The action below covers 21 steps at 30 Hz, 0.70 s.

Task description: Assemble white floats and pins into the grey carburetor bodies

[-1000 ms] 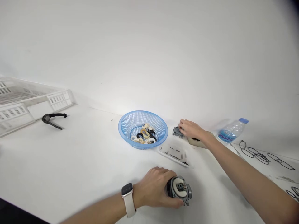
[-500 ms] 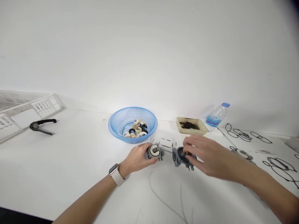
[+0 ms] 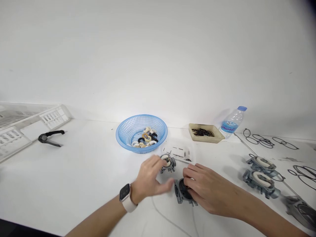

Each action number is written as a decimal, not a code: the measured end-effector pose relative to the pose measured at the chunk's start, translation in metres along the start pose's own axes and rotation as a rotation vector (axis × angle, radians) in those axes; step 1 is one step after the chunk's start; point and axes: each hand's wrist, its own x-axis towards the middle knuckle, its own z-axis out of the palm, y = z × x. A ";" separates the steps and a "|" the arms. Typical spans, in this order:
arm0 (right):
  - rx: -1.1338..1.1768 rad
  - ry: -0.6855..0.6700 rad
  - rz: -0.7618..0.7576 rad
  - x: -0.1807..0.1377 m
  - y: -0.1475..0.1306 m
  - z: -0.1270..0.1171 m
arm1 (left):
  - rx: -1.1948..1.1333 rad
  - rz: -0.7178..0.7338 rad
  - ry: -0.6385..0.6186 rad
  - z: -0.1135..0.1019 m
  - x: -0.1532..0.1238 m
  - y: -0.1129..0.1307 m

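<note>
My left hand [image 3: 149,179], with a watch [image 3: 125,192] on its wrist, is open. Its thumb stands well apart from the fingers, which reach to the edge of a small grey carburetor [image 3: 171,167] with a pale ring-shaped float. Whether the fingertips touch it is blurred. My right hand [image 3: 199,187] is closed around another, darker carburetor body [image 3: 181,194], nearer me and just right of my left thumb. The fingertips dip into its dark open bowl, and anything pinched there is hidden.
Behind my hands stands a blue basket [image 3: 120,142] of white, tan and black rings. A tray [image 3: 209,141] of dark rings and a water bottle [image 3: 230,125] are further right. More carburetors [image 3: 261,182] and black rubber rings [image 3: 306,177] lie at right. Pliers-like handles [image 3: 50,139] lean by a white crate [image 3: 51,120].
My left hand has let go of the small carburetor and opened. My right hand has brought the darker carburetor closer to me and left. The view has shifted, showing more carburetors at right.
</note>
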 end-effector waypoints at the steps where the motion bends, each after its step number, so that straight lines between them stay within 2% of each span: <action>1: 0.026 -0.005 0.003 0.000 0.000 0.002 | -0.017 0.041 -0.009 0.003 -0.003 0.007; 3: 0.071 -0.015 0.008 -0.001 -0.002 0.005 | -0.043 0.031 -0.118 0.009 -0.009 0.021; 6: 0.101 -0.047 0.020 -0.004 -0.002 0.002 | -0.044 -0.096 -0.368 0.019 -0.016 0.032; 8: 0.122 -0.091 0.041 0.000 0.002 -0.011 | -0.032 -0.167 -0.472 0.024 -0.018 0.032; 10: 0.158 -0.113 0.065 0.015 0.013 -0.035 | -0.027 -0.206 -0.515 0.027 -0.019 0.028; 12: 0.194 -0.089 0.093 0.047 0.027 -0.063 | -0.029 -0.226 -0.534 0.028 -0.019 0.024; 14: 0.173 -0.066 0.157 0.096 0.040 -0.083 | -0.031 -0.228 -0.554 0.028 -0.016 0.022; 15: 0.141 -0.117 0.213 0.125 0.044 -0.088 | -0.032 -0.223 -0.561 0.027 -0.015 0.021; 18: 0.112 -0.229 0.208 0.208 0.047 -0.076 | -0.042 -0.229 -0.583 0.027 -0.012 0.020; 21: 0.118 -0.459 0.177 0.265 0.042 -0.039 | -0.055 -0.266 -0.620 0.030 -0.011 0.018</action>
